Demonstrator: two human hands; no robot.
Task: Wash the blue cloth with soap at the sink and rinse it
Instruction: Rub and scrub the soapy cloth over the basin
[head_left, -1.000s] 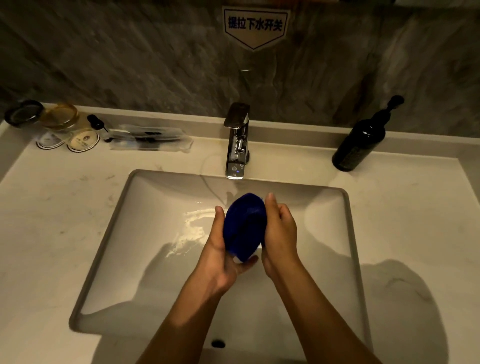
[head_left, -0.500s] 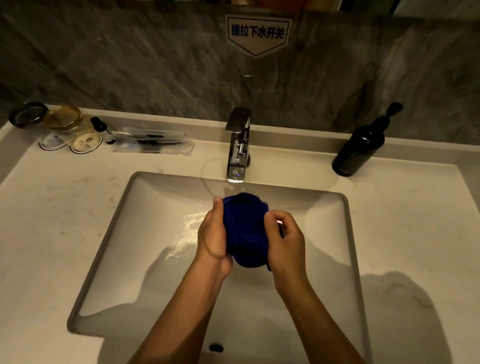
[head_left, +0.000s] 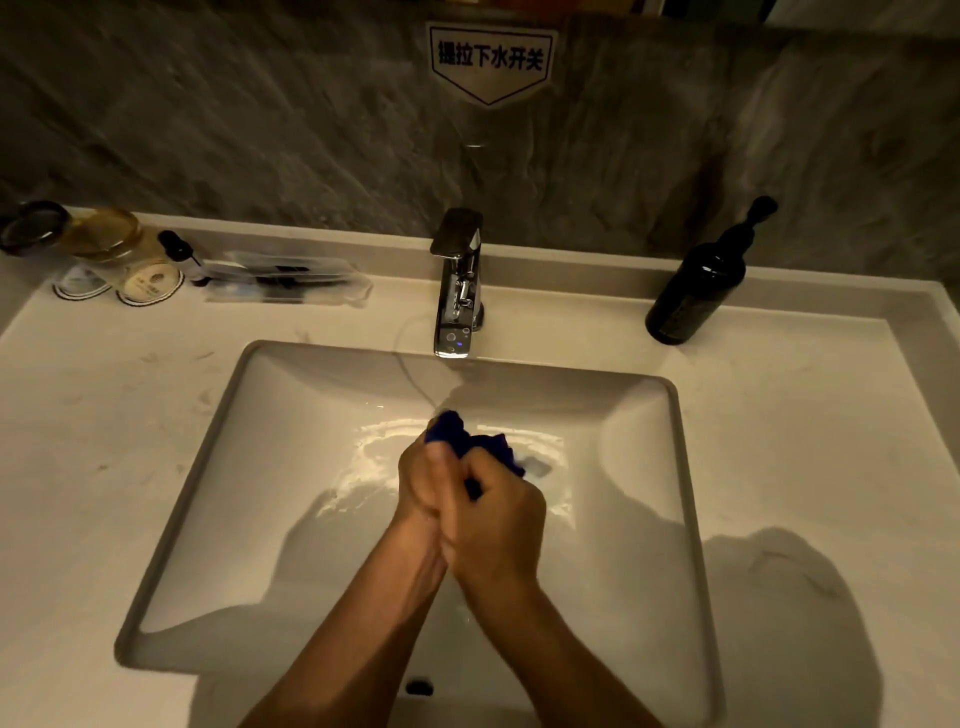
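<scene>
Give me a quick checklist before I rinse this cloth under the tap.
1. Blue cloth held in both hands: ok, left hand and right hand grip it.
2. Cloth over the sink: ok.
3. Water running from the faucet: cannot tell.
4. Cloth soaped: cannot tell, no suds visible.
5. Soap bottle upright, clear of the basin: ok.

The faucet (head_left: 457, 283) stands behind the sink (head_left: 218, 467), at its middle. Right of the faucet stands a pump bottle (head_left: 696, 291); left of it lie packets (head_left: 285, 275), then jars (head_left: 104, 239). In front of the faucet, over the sink, both hands hold the cloth (head_left: 457, 428).
</scene>
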